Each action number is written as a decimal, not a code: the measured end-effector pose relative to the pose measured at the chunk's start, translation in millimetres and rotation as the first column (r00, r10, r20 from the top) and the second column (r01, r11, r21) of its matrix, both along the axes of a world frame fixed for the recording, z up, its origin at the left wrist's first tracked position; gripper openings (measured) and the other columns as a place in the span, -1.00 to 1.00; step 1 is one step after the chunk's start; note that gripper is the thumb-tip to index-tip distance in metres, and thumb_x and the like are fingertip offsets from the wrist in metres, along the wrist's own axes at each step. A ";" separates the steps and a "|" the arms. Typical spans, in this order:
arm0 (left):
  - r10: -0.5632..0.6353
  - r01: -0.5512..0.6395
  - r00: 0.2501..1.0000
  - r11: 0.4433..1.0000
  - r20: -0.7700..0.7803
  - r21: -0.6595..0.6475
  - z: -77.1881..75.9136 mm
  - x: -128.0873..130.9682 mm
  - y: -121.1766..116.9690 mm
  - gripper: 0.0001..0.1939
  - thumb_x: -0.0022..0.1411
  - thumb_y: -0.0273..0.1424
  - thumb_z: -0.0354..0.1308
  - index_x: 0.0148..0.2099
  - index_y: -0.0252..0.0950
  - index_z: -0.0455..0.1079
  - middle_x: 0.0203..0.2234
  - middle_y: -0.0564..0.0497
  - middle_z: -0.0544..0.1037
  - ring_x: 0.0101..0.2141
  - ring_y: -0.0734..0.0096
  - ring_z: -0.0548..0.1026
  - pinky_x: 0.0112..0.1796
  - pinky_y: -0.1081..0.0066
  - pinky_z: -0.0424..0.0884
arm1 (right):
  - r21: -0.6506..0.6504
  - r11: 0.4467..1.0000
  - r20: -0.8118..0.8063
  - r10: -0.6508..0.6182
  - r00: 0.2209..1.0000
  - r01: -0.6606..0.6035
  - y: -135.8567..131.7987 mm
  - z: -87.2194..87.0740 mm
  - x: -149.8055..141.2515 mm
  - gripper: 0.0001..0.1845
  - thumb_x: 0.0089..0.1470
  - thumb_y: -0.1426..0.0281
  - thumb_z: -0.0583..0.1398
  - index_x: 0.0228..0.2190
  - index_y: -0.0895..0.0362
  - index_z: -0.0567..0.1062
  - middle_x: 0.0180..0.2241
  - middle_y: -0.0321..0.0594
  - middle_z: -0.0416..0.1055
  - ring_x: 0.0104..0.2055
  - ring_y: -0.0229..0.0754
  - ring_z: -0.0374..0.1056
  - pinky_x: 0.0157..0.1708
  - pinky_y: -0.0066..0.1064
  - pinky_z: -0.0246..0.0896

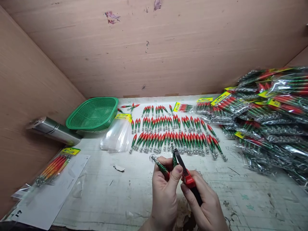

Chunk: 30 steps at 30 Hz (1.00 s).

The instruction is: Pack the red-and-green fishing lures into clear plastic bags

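Together above a stained whitish worktop [101, 199], my bare hands nearly meet, with the work pinched between them. My left hand [166, 189] is clamped on a slim green-and-black lure with a silvery hook crown [161, 168] and a second, matching green lure [174, 158]; my right hand [204, 202] is wrapped around a dark-metal pliers-like tool with red-and-black grips [189, 182]. The first lure juts out left of my thumb, its long axis slanting from upper left to lower right, hooks aimed up and left, its red end at my fingers. The second rises almost straight from behind my thumb, hooks pointing away from me, the tool's nose beside its hook end; whether the jaws close on it, I cannot tell. Beyond my hands, rows of red-and-green lures [191, 139] lie with hooks toward me.
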<state>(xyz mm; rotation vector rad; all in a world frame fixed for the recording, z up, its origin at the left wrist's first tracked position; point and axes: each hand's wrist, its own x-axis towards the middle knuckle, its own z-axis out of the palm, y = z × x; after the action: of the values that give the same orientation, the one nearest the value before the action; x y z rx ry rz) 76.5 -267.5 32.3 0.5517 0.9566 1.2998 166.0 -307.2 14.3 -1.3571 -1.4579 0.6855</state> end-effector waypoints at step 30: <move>-0.180 0.169 0.964 0.983 -0.195 -0.075 -6.0 -15.7 15.2 -0.68 0.14 -0.24 0.20 -0.09 -0.27 0.34 -0.56 0.16 0.25 -0.51 0.58 0.20 -0.41 0.52 0.19 | 0.046 0.999 0.288 0.008 0.958 -0.022 10.8 8.2 44.1 -0.93 0.17 0.37 0.09 -0.35 0.07 0.36 -0.30 -0.19 0.33 -0.27 -0.19 0.34 -0.33 -0.47 0.29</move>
<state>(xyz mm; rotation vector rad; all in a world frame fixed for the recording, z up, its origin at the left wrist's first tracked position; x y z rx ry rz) 60.8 -252.3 26.3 0.7166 1.0828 1.0697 210.1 -296.4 22.5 -1.4537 -1.7043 0.4711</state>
